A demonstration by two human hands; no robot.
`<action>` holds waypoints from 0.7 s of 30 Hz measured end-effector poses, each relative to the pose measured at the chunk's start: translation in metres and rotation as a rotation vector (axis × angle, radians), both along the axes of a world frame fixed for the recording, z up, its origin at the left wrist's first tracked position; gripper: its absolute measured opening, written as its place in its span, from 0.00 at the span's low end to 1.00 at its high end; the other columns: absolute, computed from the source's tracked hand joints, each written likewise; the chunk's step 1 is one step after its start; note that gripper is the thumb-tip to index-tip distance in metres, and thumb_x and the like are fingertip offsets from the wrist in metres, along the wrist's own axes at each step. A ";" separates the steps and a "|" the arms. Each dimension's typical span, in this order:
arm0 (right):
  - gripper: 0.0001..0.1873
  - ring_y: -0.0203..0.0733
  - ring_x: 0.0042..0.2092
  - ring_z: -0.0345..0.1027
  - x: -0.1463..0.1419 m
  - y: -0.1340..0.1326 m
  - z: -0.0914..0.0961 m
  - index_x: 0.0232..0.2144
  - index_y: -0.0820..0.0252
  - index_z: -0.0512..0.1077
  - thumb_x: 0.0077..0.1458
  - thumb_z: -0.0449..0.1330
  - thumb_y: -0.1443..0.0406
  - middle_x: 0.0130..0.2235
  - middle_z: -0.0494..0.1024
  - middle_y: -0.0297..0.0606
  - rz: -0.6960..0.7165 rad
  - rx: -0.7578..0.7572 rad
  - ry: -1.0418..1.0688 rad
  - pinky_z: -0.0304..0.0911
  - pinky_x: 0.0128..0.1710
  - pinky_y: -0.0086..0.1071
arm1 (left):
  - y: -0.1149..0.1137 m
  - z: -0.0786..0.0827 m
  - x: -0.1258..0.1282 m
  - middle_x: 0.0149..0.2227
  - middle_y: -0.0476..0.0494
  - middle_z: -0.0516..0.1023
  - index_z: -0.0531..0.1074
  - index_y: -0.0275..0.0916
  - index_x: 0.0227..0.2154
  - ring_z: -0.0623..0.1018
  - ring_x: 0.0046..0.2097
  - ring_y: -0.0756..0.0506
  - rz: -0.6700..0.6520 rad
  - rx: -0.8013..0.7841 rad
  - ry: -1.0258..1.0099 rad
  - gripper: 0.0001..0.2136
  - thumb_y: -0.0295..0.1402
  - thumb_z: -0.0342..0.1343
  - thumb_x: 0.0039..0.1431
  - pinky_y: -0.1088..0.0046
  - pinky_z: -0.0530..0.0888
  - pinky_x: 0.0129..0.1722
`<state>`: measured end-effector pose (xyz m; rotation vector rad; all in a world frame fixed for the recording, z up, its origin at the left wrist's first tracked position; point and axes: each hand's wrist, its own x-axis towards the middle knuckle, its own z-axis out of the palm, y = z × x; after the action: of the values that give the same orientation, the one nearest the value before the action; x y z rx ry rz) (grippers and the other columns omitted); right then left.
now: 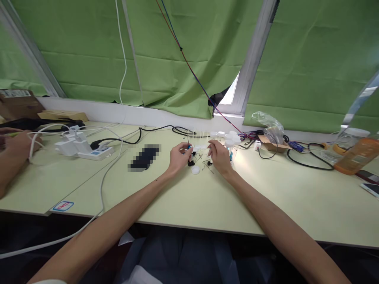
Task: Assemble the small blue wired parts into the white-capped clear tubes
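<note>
Thumb and fingertips of my left hand (178, 158) are closed on a small blue part (189, 146), with a thin dark wire standing up beside it. Across from it, my right hand (220, 157) has its fingers curled in and bent down; whatever lies between the fingertips is hidden. Between the hands lie small black round pieces (191, 163) and thin bent metal wires (204, 161). A white round lid (195, 170) rests just in front of them. Several clear jars with white lids (232, 139) stand close behind my right hand.
A dark pixelated phone-like object (144, 158) lies left of my hands. Farther left are a white power strip (99, 153) with plugs and another person's hand (17, 144). To the right are an open cardboard box (274, 145), black cables and a tilted orange bottle (357, 156).
</note>
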<state>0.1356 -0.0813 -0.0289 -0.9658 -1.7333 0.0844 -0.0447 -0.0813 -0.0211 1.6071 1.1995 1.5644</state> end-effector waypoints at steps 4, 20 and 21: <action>0.13 0.36 0.28 0.67 0.000 -0.003 0.002 0.41 0.58 0.68 0.65 0.44 0.66 0.30 0.72 0.35 -0.038 -0.046 -0.058 0.63 0.36 0.32 | 0.000 -0.001 -0.001 0.30 0.46 0.75 0.74 0.38 0.33 0.72 0.22 0.51 0.041 0.038 0.015 0.10 0.39 0.59 0.51 0.73 0.69 0.22; 0.11 0.32 0.16 0.59 0.017 -0.011 0.011 0.36 0.63 0.70 0.54 0.51 0.75 0.31 0.74 0.43 -0.109 -0.545 -0.403 0.54 0.18 0.29 | -0.004 -0.003 0.002 0.29 0.46 0.75 0.75 0.39 0.33 0.71 0.22 0.51 0.040 0.041 0.032 0.11 0.41 0.59 0.52 0.73 0.69 0.23; 0.11 0.32 0.17 0.59 0.018 -0.011 0.010 0.36 0.64 0.71 0.53 0.52 0.76 0.30 0.73 0.42 -0.111 -0.546 -0.415 0.54 0.18 0.29 | -0.004 -0.003 0.002 0.29 0.46 0.75 0.75 0.39 0.33 0.71 0.22 0.51 0.039 0.043 0.031 0.11 0.41 0.59 0.51 0.73 0.69 0.23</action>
<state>0.1535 -0.0919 -0.0184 -1.5620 -2.0797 0.3163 -0.0423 -0.0858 -0.0245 1.6503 1.2284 1.6042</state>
